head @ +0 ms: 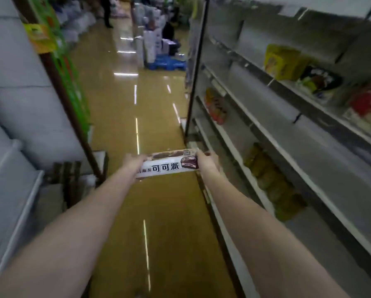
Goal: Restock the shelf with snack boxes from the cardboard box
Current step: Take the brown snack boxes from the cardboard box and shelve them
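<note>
A long white and brown snack box [169, 164] with a chocolate pie picture is held out over the aisle floor at arm's length. My left hand [134, 161] grips its left end and my right hand [206, 160] grips its right end. The box lies level, just left of the white shelf unit [266, 134] on the right. The cardboard box is not in sight.
The right shelves hold a yellow box [281, 61], a dark pie box [320, 80], red packs [369, 106], orange packs [215, 106] and yellow packs [270, 181]. A shiny tan floor [137, 117] runs ahead. White cabinets [12, 125] line the left. Stacked goods [152, 41] stand far down the aisle.
</note>
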A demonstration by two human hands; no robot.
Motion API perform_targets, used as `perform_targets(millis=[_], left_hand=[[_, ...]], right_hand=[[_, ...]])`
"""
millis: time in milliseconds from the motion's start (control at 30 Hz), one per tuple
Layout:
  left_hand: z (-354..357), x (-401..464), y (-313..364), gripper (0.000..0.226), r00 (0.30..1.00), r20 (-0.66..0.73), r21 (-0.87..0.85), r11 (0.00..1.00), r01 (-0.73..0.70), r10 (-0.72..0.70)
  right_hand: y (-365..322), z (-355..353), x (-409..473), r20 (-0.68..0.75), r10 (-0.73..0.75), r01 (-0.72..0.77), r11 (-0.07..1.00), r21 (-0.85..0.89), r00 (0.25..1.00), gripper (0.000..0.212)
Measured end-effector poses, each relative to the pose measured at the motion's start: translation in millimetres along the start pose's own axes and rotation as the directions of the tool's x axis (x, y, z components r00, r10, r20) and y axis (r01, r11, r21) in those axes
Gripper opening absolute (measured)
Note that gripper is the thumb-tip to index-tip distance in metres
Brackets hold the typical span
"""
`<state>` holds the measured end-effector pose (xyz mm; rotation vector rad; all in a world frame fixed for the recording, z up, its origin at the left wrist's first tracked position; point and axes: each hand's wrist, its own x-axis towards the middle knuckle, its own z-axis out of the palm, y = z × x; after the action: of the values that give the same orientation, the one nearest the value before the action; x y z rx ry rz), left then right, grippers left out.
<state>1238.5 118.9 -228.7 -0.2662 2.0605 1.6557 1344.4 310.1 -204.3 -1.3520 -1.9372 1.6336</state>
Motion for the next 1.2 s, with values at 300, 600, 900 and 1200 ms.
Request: perform_targets(millis=[300, 600, 900, 1200], left_hand=[[81, 38, 89, 0.018, 0.863, 0.504, 0.086, 0.996, 0.0, -0.044], [140, 38, 152, 0.023, 0.733, 0.679, 0.046, 0.999, 0.009, -0.038], [173, 91, 205, 0.047, 0.549, 0.828, 0.226, 0.964, -0.144, -0.112], [248, 185, 295, 0.06, 0.538, 0.842, 0.225, 0.931, -0.287, -0.038]], right_hand=[[-69, -85, 23, -0.329, 0.002, 0.083, 0.966, 0.243, 0.944, 0.034], [-100, -125, 62, -0.498, 0.042, 0.128, 0.945, 0.302, 0.866, 0.01], [-134, -136, 123, -0.595, 0.095, 0.252, 0.844, 0.474, 0.798, 0.04], [-226, -104, 261, -0.557, -0.059, 0.426, 0.712, 0.558, 0.829, 0.023]])
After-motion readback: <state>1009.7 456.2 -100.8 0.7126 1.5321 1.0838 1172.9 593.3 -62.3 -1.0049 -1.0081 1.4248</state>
